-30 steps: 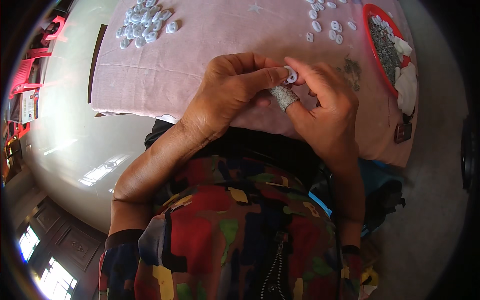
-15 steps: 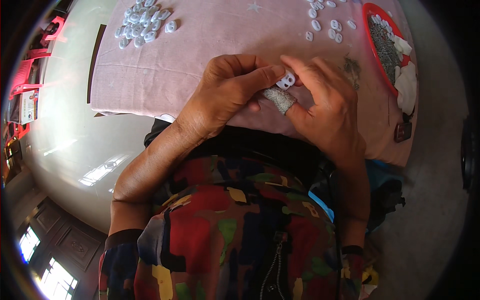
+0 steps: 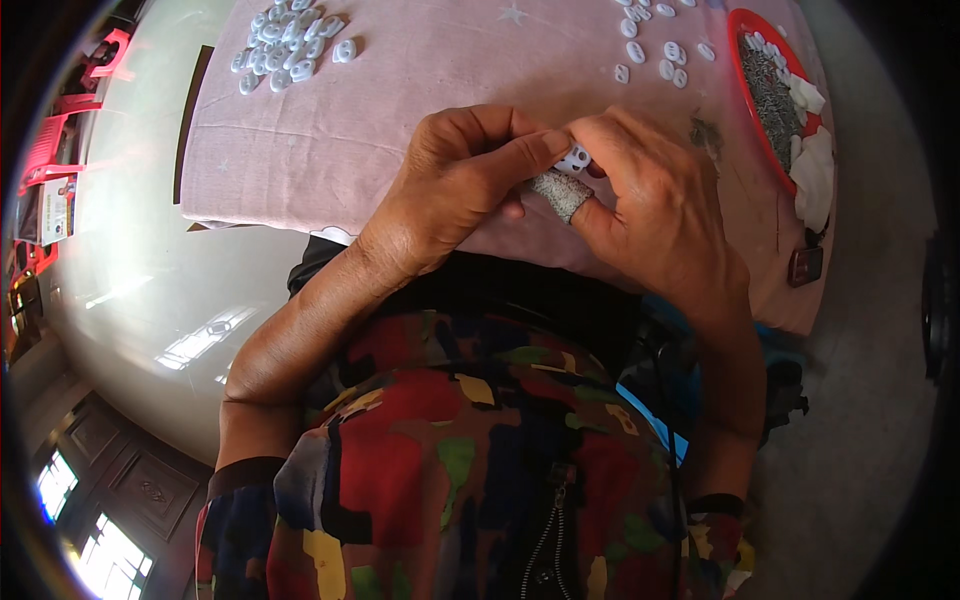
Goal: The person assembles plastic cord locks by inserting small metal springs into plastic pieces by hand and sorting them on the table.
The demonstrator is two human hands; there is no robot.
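Between my hands is a small white plastic cord lock [image 3: 575,158] with two round holes. My left hand [image 3: 445,190] pinches it between thumb and bent forefinger. My right hand [image 3: 660,190] closes in from the other side, its forefinger curled over the cord lock and its thumb against the underside. A grey speckled wrap [image 3: 562,194] covers that thumb's tip. The right fingertips are partly hidden, so I cannot make out whether they hold a further small part. Both hands are above the near part of a table with a pink cloth [image 3: 330,150].
A pile of white cord locks [image 3: 290,45] lies far left; several more [image 3: 668,68] are scattered far right. The red basin [image 3: 737,80] at right holds small grey metal pieces [image 3: 772,105], apparently springs. White cloth [image 3: 815,170] drapes its edge; a small dark object [image 3: 805,265] lies nearer.
My right hand has turned, and its raised forefinger has come down and curled over the cord lock. My left hand has stayed almost still, keeping its pinch.
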